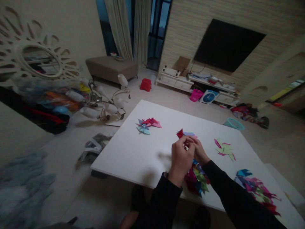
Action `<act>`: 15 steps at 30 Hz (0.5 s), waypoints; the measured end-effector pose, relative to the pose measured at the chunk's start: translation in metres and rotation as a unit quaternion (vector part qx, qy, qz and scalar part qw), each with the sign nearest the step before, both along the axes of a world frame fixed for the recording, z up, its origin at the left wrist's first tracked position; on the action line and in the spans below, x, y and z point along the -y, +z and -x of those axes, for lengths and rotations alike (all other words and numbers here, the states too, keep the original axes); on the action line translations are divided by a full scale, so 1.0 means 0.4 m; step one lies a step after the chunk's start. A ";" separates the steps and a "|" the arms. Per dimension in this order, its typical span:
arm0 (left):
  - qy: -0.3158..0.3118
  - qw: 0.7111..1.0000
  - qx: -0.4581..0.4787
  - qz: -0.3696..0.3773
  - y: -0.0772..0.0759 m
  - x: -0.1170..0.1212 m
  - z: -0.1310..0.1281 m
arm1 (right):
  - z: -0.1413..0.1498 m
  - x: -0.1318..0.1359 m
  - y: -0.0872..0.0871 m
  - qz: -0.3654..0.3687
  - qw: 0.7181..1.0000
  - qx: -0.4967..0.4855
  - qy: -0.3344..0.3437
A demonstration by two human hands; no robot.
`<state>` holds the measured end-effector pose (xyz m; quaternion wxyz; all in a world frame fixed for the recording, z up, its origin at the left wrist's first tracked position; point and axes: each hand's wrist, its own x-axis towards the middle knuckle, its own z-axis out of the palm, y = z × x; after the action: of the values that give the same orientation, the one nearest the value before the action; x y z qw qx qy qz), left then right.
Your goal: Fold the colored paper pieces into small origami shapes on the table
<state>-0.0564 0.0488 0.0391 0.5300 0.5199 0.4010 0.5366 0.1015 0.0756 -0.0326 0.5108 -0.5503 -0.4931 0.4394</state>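
Observation:
My left hand [180,157] and my right hand [199,151] meet above the white table [133,149], both closed on a small folded paper piece [183,134] with red and bluish parts sticking up above the fingers. Just below my hands lies a heap of coloured paper pieces [196,179]. A cluster of folded paper shapes [149,124], pink, red and light blue, sits on the table farther away to the left.
Green and pink paper scraps [225,149] lie right of my hands; another pile of coloured scraps [256,188] sits at the table's right front. On the floor: a chandelier [105,101], a grey ottoman [111,66], a red stool [145,84], a teal basin [233,124].

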 end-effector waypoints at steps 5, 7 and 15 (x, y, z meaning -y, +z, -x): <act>-0.068 0.996 -0.019 0.059 -0.027 0.013 -0.050 | -0.133 0.208 0.060 0.014 0.985 -0.147 -0.091; -0.107 0.990 -0.022 0.085 -0.039 0.027 -0.082 | -0.164 0.259 0.055 0.002 0.980 -0.161 -0.119; -0.257 0.950 -0.012 0.179 -0.077 0.077 -0.214 | -0.261 0.321 0.009 -0.043 0.988 -0.106 -0.104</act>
<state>0.0291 0.0181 0.0083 0.7292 0.5085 0.3498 0.2955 0.2059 -0.0529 -0.0292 0.6259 -0.5266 -0.3949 0.4183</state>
